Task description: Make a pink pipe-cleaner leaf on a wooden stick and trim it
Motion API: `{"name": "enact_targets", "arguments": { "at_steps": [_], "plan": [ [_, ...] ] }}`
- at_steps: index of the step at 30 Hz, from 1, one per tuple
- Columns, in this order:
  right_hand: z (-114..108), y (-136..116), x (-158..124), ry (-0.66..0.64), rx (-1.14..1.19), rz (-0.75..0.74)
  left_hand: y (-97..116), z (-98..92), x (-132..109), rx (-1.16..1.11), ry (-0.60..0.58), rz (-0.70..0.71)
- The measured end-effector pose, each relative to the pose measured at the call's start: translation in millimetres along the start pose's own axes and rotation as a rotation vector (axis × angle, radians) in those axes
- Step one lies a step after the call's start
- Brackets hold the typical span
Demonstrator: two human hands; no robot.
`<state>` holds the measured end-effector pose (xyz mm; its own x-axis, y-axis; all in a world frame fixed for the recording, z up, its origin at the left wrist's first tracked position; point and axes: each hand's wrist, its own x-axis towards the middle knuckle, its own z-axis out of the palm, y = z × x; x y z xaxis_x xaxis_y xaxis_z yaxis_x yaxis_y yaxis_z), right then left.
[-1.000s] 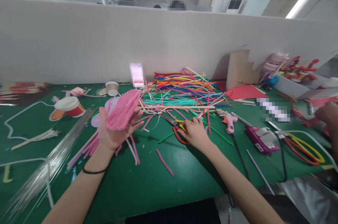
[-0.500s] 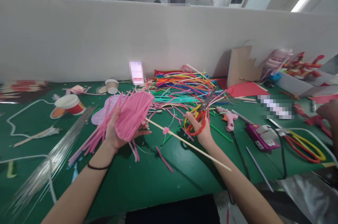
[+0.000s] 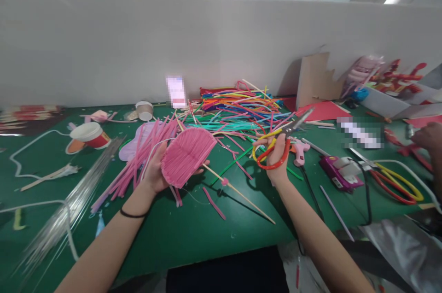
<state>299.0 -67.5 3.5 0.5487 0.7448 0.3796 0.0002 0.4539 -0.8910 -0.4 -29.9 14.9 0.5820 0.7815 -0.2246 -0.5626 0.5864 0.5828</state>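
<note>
Our left hand [image 3: 155,177] clasps a pink fan [image 3: 188,155] above the green counter [image 3: 207,237] — its stick [image 3: 241,196] slants near-right. Our right hand [image 3: 276,166], fingers clenched through the handles, holds scissors [image 3: 280,138] just right.

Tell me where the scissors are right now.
Head view, right of centre: the scissors are held in the right hand above the green table, just left of the pink glue gun.

Both forearms are bare, and a thin black band [image 3: 133,214] rings the wrist behind the left grip [image 3: 155,177].
</note>
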Motion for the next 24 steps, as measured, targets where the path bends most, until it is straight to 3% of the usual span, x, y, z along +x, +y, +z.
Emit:
{"name": "enact_targets", "arguments": {
  "at_steps": [5,8,16,22,24],
  "plan": [
    [1.0,3.5,-3.2,-0.227,-0.179,-0.130,-0.8,-7.8,1.0,-0.032,-0.089,-0.029],
    [2.1,8.8,-3.1,-0.307,-0.258,-0.171,-0.2,-9.2,1.8,-0.028,-0.070,-0.010],
    [-5.6,12.3,4.7,-0.189,-0.453,-0.108,2.3,-4.5,6.1,0.008,0.113,0.139],
    [-14.0,0.6,5.8,-0.182,-0.887,-0.523,3.4,-3.8,9.5,0.021,0.175,0.245],
    [-13.7,2.7,4.6,-0.231,-0.959,-0.597,3.8,-5.0,9.9,0.025,0.191,0.255]
  ]
}}
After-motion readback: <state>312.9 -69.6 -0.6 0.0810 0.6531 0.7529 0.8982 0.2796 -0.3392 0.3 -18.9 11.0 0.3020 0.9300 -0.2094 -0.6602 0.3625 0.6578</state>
